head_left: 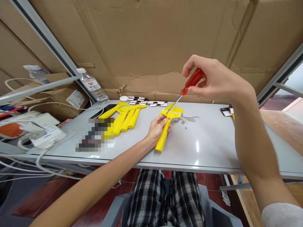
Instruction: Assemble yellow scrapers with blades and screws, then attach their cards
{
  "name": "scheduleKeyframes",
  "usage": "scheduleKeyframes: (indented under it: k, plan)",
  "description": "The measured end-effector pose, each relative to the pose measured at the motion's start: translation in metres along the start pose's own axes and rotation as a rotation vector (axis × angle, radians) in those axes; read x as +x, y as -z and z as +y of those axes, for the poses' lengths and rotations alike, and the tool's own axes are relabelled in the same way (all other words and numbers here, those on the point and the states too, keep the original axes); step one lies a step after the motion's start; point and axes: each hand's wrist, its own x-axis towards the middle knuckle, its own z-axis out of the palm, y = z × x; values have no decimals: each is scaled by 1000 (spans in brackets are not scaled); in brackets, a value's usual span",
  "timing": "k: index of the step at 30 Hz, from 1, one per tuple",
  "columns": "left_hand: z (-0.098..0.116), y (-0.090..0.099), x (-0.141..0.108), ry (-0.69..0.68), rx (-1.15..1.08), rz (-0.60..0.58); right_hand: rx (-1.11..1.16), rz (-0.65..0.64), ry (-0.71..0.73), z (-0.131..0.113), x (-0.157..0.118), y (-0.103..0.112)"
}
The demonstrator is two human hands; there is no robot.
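Observation:
My left hand is closed round the upper handle of a yellow plastic scraper, holding it just over the table with its wide head away from me. In my right hand is a screwdriver with a clear red handle, pinched between thumb and fingers. Its shaft slants down to the left, and the tip meets the scraper's head; the exact contact is too small to make out. Just right of the head lie several flat metal blades and a scatter of small screws.
More yellow scraper handles lie in a pile on the grey table, left of my hands. Small black-and-white packets line the back edge. A plastic bottle and white cables crowd the left. Cardboard forms the back wall.

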Motion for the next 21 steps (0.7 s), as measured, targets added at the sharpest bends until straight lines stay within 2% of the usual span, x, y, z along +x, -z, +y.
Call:
scheduleKeyframes:
  k: [8, 12, 17, 21]
  plan:
    - [2, -4, -1, 18, -9, 20, 33, -55, -53, -5, 0, 3]
    - [3, -5, -2, 26, 0, 26, -11, -52, -19, -8, -1, 3]
    - [4, -5, -3, 20, -11, 17, 64, -39, -27, -12, -3, 2]
    - [4, -6, -3, 22, -23, 24, 42, -51, -6, -9, -1, 2]
